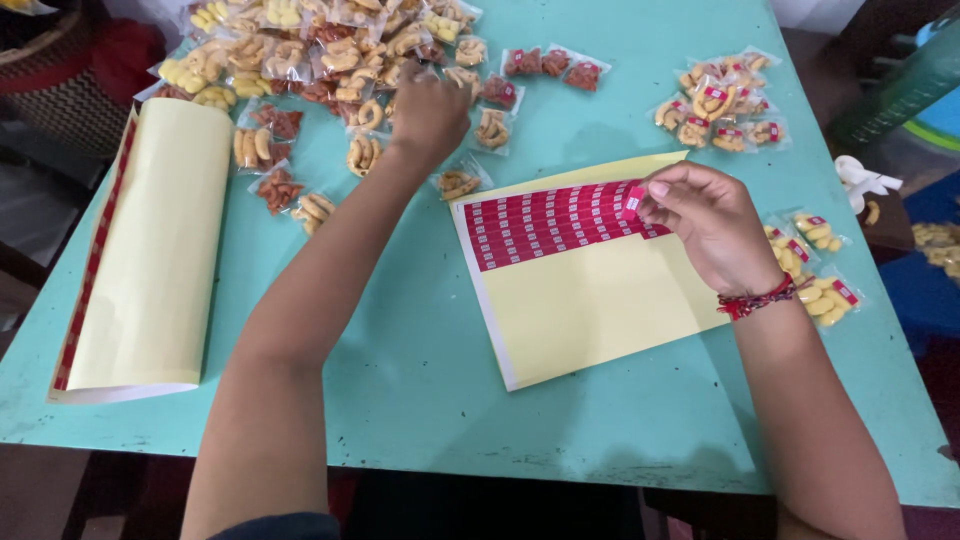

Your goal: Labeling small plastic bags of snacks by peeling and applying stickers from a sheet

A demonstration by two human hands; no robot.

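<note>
A small red sticker (634,199) lifts off the yellow sheet (580,300), beside clear snack packets (330,60).

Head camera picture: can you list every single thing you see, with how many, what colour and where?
Turquoise table: one, fills the view.
Yellow backing sheet with rows of red stickers: one, centre-right.
Used-up yellow sheet with a red edge strip: one, left side, curling.
Pile of small clear snack packets: many, yellow and reddish snacks, top left.
Stickered packets: a cluster, top right; a few more at the right edge.
White plastic object: one, off the table, right.
Left hand: reaching into the packet pile.
Right hand: red thread bracelet, pinching one red sticker on the sheet.
</note>
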